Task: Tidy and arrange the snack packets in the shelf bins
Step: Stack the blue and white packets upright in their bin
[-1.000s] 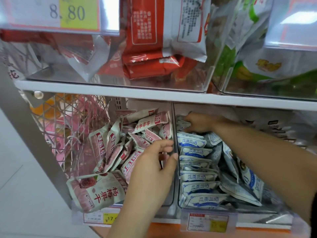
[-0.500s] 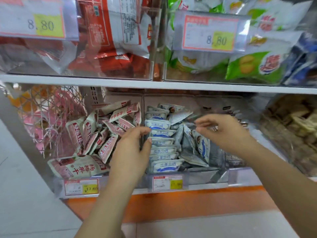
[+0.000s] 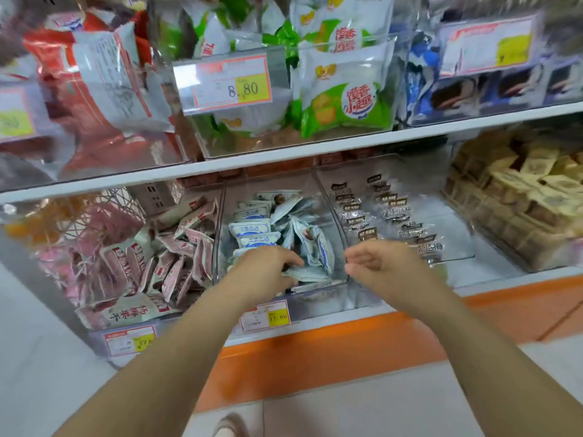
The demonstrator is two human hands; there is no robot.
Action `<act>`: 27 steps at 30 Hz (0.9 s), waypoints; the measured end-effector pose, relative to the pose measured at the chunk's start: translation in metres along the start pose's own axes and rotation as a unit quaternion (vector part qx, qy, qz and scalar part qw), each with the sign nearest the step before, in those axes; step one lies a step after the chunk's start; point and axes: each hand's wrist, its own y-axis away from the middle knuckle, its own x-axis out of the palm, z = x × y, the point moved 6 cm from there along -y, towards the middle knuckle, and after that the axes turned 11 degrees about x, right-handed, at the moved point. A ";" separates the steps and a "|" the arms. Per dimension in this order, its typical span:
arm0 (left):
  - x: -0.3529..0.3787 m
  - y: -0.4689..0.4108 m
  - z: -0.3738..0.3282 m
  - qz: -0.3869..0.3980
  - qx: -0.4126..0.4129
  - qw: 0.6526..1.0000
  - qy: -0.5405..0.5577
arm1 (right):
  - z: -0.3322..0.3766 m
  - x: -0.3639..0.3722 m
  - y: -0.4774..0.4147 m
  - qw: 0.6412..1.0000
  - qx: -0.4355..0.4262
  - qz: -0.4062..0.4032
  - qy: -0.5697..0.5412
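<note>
I'm on the middle bin (image 3: 317,299) of the lower shelf (image 3: 492,280) now, the clear one holding the blue-and-white packets (image 3: 252,230), and I read this as the straightening step for that bin. My left hand (image 3: 263,272) is down at its near end, fingers curled over the top and thumb tucked under, pinching a flat packet from the near pile. My right hand (image 3: 378,263) hovers just beside the bin's near right corner, loosely curled and holding nothing. It is apart from the left hand, with that corner between the two. Look at the stock: along the left side of the bin the packets lie in a fairly neat row running near to far, labels up. On the right side several stand on edge and lean on one another in a jumble. So I judge this bin about half sorted. As I see it, the next move is to slide the pinched packet into line with the left row. Then the idle right hand goes in over the wall to gather the leaning ones and lay them flat. That wants a light touch, since these wrappers look slick and likely to slip. The red-and-white packets (image 3: 176,257) in the left bin (image 3: 189,313) are loosely heaped, so that bin probably comes after. The dark-labelled packets (image 3: 394,222) in the right bin (image 3: 454,234) lie in rows, tidy enough.
</note>
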 end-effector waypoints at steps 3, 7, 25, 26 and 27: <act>0.002 -0.016 -0.001 0.045 0.013 0.997 -0.061 | -0.004 0.005 -0.002 0.996 0.004 0.081 0.034; 0.001 -0.024 -0.006 0.088 0.044 0.979 -0.178 | -0.008 0.011 -0.001 0.984 0.011 0.161 0.075; -0.017 -0.029 -0.008 -0.054 0.136 0.966 -0.215 | 0.005 -0.010 -0.018 0.998 -0.014 0.066 0.018; -0.022 -0.028 -0.007 -0.079 0.127 0.969 -0.196 | 0.006 -0.013 -0.019 0.999 -0.017 0.048 0.005; -0.030 -0.026 -0.004 -0.117 0.110 0.974 -0.159 | 0.007 -0.014 -0.019 0.999 -0.020 0.031 -0.005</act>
